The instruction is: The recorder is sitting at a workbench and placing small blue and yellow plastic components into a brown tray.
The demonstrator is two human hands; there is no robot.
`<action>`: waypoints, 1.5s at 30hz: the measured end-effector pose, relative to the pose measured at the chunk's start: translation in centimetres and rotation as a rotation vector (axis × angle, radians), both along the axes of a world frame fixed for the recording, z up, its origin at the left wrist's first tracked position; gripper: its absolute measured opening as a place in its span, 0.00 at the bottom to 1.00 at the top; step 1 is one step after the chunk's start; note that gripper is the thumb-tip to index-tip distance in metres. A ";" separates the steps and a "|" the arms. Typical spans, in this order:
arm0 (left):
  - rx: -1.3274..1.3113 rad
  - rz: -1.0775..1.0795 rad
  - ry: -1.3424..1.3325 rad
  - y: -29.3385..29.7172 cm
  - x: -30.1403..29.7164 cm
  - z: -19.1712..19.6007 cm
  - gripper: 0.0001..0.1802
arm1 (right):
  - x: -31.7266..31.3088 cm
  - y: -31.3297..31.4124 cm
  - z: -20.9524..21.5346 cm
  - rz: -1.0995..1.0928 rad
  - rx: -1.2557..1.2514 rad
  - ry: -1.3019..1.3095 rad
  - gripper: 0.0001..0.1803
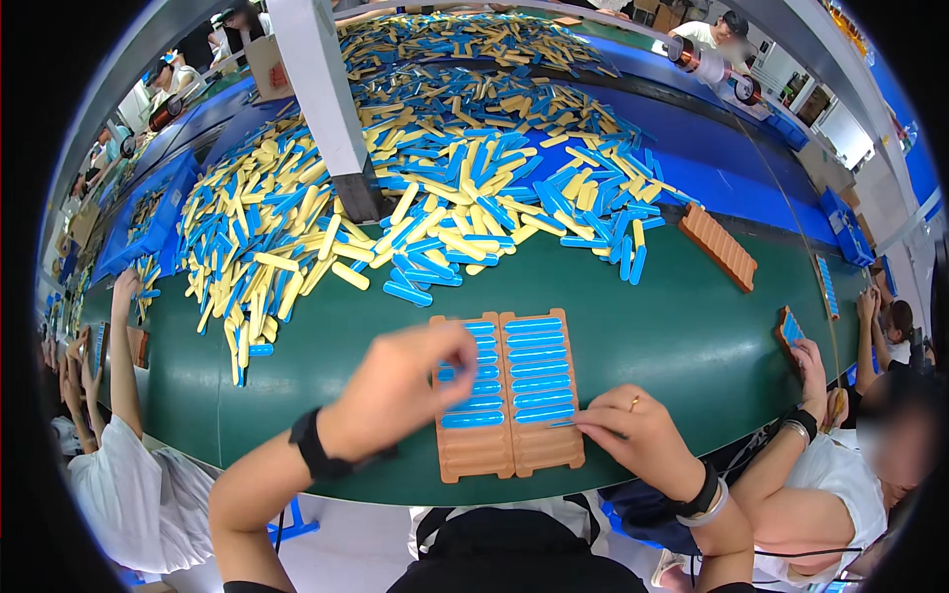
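Two brown ridged trays stand side by side in front of me, the left tray [475, 459] and the right tray [550, 454]. Glossy blue strips [542, 383] lie in their upper grooves; the lowest grooves hold none. My left hand [395, 381], blurred by motion, is over the left tray with its fingers curled; what they hold, if anything, cannot be made out. At the right tray's edge, my right hand [638, 435] pinches a thin, greyish strip [561, 424] seen edge-on, just below the lowest blue strip.
A large heap of yellow and blue strips [455, 232] spreads beyond the trays on the green table [336, 326]. A white post [321, 89] rises from it. Another brown tray [717, 247] lies at the far right. Co-workers sit at both sides; one hand [811, 371] holds a filled tray.
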State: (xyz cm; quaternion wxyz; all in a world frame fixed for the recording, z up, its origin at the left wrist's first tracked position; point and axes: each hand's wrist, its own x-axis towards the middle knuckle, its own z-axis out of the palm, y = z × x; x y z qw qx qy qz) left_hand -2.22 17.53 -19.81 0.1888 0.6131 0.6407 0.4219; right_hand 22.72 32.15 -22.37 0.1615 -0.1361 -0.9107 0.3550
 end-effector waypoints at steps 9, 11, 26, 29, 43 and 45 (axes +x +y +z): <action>0.008 -0.271 0.663 -6.0 3.5 -2.5 0.09 | 0.3 -3.0 -0.6 0.161 0.484 -0.104 0.21; -0.076 -0.285 0.911 -6.6 3.7 -2.6 0.13 | 0.2 -3.3 -0.6 0.140 0.530 -0.097 0.21; -0.107 -0.365 0.573 -5.2 5.2 -2.6 0.16 | -1.8 -4.2 0.0 0.183 0.410 -0.046 0.19; -0.237 -0.398 0.337 -3.5 3.9 -0.9 0.18 | -3.5 -2.7 1.5 0.312 0.238 -0.207 0.12; -0.034 0.204 0.620 3.4 -6.7 -4.0 0.17 | -19.4 7.3 -2.2 0.047 0.413 0.095 0.07; -0.053 0.168 0.667 4.6 -6.9 -4.0 0.15 | -20.3 7.6 -2.2 0.053 0.485 0.053 0.05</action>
